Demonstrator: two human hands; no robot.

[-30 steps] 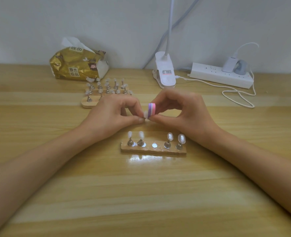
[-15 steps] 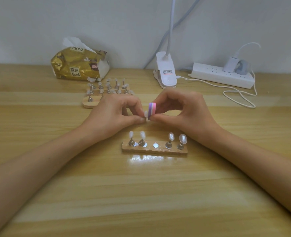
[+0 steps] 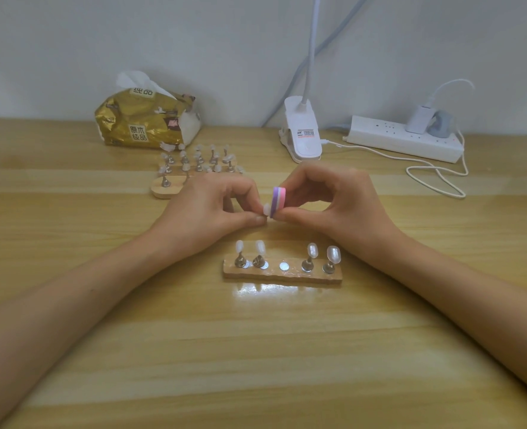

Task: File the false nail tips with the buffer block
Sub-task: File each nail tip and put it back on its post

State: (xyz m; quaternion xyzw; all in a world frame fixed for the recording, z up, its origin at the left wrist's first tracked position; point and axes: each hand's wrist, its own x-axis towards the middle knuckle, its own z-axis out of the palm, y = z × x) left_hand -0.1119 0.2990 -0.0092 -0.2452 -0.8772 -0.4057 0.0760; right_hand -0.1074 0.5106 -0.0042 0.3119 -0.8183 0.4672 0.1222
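The left hand (image 3: 206, 209) is pinching a nail tip (image 3: 266, 209) against the buffer block (image 3: 278, 202), which the right hand (image 3: 333, 202) is gripping above the wooden stand (image 3: 282, 273).

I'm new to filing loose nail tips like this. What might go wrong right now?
The nail tip is pinched only at the left hand's fingertips, so pressure from the buffer block in the right hand might flick it away. A dropped hand might also topple the stands on the wooden holder below.

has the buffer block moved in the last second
No. The buffer block sits in the same spot above the empty magnet on the wooden holder, pinched in the right hand against the nail tip.
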